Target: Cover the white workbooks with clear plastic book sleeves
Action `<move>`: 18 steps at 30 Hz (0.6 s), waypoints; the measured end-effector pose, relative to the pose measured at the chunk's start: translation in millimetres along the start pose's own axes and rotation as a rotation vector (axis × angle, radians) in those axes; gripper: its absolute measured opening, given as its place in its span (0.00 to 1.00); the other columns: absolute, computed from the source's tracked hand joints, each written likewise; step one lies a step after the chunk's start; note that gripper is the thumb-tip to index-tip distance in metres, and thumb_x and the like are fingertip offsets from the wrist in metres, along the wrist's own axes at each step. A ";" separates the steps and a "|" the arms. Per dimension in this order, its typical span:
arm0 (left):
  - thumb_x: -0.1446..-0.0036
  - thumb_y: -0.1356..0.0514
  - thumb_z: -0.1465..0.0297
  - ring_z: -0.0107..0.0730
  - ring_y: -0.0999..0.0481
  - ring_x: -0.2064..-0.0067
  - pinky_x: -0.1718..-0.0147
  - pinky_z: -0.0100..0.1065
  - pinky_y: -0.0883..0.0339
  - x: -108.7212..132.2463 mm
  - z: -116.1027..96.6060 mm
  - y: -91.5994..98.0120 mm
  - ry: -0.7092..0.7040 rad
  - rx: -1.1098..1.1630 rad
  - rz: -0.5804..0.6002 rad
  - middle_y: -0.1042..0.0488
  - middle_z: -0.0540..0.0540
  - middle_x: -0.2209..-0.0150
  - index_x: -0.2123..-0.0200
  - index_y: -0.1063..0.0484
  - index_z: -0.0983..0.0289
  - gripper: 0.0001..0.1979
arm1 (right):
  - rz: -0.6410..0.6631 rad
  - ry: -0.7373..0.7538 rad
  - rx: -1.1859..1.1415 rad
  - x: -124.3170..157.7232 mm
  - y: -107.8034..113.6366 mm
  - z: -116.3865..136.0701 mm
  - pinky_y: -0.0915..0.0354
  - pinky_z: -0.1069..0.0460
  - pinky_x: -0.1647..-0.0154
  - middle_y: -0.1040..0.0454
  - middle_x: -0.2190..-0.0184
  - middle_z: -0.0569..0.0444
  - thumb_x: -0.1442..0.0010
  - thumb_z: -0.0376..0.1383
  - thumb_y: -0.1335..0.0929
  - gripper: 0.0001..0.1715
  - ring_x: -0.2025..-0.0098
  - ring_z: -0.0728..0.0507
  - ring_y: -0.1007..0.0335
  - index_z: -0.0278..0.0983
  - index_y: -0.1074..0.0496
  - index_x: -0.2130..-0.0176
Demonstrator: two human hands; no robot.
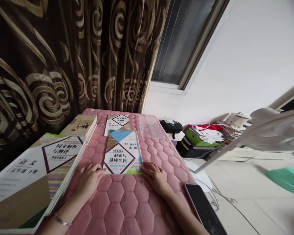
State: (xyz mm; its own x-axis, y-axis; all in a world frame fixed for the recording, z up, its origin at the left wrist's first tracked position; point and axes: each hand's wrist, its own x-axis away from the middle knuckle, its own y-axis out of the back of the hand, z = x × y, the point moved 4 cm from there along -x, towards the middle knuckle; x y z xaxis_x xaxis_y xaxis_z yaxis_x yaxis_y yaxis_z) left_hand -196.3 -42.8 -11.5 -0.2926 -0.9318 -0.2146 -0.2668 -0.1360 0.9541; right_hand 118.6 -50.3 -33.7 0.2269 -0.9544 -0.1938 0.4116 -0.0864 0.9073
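A workbook [123,152] with a blue, white and striped cover lies flat in the middle of a pink quilted table cover [127,202]. My left hand [89,178] rests flat on the quilt, fingers spread, its fingertips touching the book's near left corner. My right hand [155,176] lies flat too, fingers stretched, touching the book's near right corner. Neither hand holds anything. A thin bracelet [62,221] circles my left wrist.
A stack of workbooks [31,176] fills the left side, a tan book [80,125] behind it. Another workbook [119,121] and a clear plastic sleeve [150,128] lie at the far end. A dark phone [203,207] lies at the right edge. A white fan [271,132], floor clutter [205,135] and a curtain [63,55] surround the table.
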 end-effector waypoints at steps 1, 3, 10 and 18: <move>0.37 0.45 0.71 0.36 0.27 0.54 0.56 0.41 0.43 -0.7 -2.0 1.7 0.000 0.002 0.013 0.22 0.51 0.58 0.59 0.20 0.53 0.13 | 0.003 -0.008 -0.002 -0.2 1.0 0.5 0.44 0.39 0.41 0.32 0.40 0.52 0.35 0.37 0.35 0.19 0.38 0.39 0.40 0.50 0.25 0.47; 0.38 0.45 0.72 0.37 0.27 0.53 0.55 0.43 0.43 -1.7 -7.8 6.2 -0.008 -0.008 0.028 0.22 0.51 0.58 0.59 0.21 0.53 0.13 | 0.006 -0.029 -0.013 -3.7 4.8 1.7 0.42 0.39 0.42 0.32 0.39 0.52 0.37 0.38 0.33 0.17 0.38 0.37 0.39 0.51 0.24 0.49; 0.43 0.40 0.75 0.46 0.30 0.46 0.46 0.51 0.45 -9.5 -38.6 6.9 -0.068 -0.107 -0.044 0.25 0.57 0.49 0.61 0.22 0.59 0.09 | -0.007 -0.208 -0.142 -78.0 9.4 2.0 0.34 0.53 0.57 0.21 0.60 0.49 0.34 0.35 0.37 0.15 0.58 0.44 0.25 0.38 0.21 0.64; 0.40 0.46 0.80 0.41 0.28 0.51 0.48 0.48 0.45 -12.9 -41.7 -4.6 -0.104 -0.093 -0.011 0.23 0.55 0.56 0.57 0.23 0.57 0.16 | -0.014 -0.379 -0.130 -143.8 2.8 -3.8 0.34 0.53 0.63 0.19 0.62 0.48 0.41 0.29 0.35 0.23 0.61 0.43 0.23 0.35 0.27 0.46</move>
State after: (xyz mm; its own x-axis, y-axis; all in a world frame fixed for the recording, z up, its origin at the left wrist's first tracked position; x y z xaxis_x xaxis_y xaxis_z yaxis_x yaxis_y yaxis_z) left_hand -153.1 -44.2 -4.4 -0.3850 -0.8909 -0.2411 -0.1857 -0.1811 0.9658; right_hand 90.4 87.8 -4.7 -0.1108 -0.9933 -0.0322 0.5263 -0.0862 0.8459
